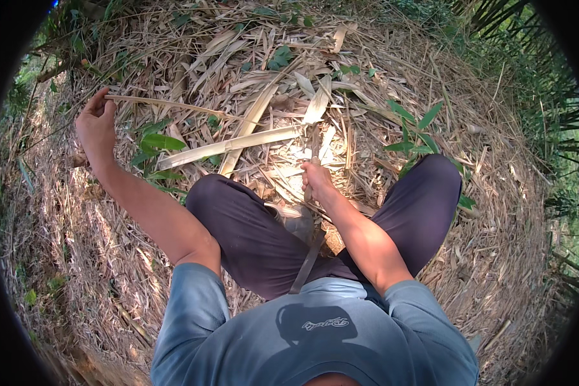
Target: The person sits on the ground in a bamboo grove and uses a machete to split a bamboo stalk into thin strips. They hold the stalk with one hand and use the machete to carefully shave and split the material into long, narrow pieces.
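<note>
Out at the far left, my left hand [97, 128] is raised with the end of a thin pale strip [167, 101] pinched between thumb and fingers. The strip stretches right, toward the middle of the litter. Between my knees, my right hand [318, 179] is wrapped round a narrow brown handle [315, 149] that points away from me. Its far end lies in bright sun, and I cannot make out the tool's kind. A wide pale strip of dry sheath or bamboo [235, 145] lies left of this far end. Another broad dry piece [318, 101] lies just beyond it.
I sit with bent dark-trousered knees [424, 193] on either side. A dark flat band [307, 264] slants across my lap. Dry leaf litter [495, 212] covers the ground. Green leafy shoots [163, 141] grow by my left knee, others [418, 132] by my right. Denser plants [527, 77] stand far right.
</note>
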The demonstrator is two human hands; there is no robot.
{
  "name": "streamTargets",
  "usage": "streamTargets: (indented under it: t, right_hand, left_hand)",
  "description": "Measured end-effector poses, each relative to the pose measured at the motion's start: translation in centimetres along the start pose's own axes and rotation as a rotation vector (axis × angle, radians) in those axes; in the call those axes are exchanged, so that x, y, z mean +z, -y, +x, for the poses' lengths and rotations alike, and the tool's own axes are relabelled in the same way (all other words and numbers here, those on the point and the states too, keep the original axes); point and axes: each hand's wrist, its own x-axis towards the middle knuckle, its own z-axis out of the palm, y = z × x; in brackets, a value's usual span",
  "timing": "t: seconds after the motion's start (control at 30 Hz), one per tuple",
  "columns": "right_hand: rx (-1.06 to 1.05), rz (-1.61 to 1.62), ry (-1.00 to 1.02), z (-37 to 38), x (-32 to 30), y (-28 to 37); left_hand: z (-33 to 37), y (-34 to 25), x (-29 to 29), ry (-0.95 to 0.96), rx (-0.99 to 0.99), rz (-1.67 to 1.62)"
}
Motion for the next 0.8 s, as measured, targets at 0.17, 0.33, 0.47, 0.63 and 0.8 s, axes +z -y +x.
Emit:
streamTargets:
  t: [0.17,0.33,0.47,0.63,0.8]
  right_hand:
    - [-0.104,0.118,0.059,-2.0,0.0,4.1]
    - [-0.226,0.159,0.059,-7.3,-0.6,8.9]
    - [-0.372,0.048,-0.009,-10.4,-1.7,10.4]
    - [-0.533,-0.198,-0.070,-13.2,-3.9,12.0]
    - [-0.806,-0.526,-0.227,-12.0,-4.9,9.1]
  left_hand:
    - [-0.9,-4.9,1.9,0.073,0.023,0.056]
    - [-2.0,-7.5,0.6,0.047,0.320,0.213]
    - [-2.8,-9.8,0.8,-0.001,0.464,-0.732]
    - [-4.1,-14.7,4.0,-0.129,0.549,-1.268]
    - [-6.4,-17.5,9.3,-0.091,0.194,-1.346]
